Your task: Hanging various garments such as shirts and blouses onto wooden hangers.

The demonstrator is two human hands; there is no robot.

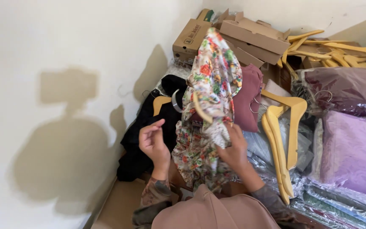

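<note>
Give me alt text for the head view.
The right hand grips a floral garment on a wooden hanger, while the left hand hovers beside it with fingers curled. Around lie a black garment, loose wooden hangers, cardboard boxes and bagged fabrics.

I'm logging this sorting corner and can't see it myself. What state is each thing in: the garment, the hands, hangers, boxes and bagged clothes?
floral garment: held up, draped on a hanger
right hand: gripping the floral garment's lower part
left hand: raised beside it, fingers curled, holding nothing clear
black garment: on a hanger, slumped against the wall
wooden hangers: bare, lying loose
cardboard boxes: stacked, flaps partly open
purple clothes: sealed in clear bags
</note>
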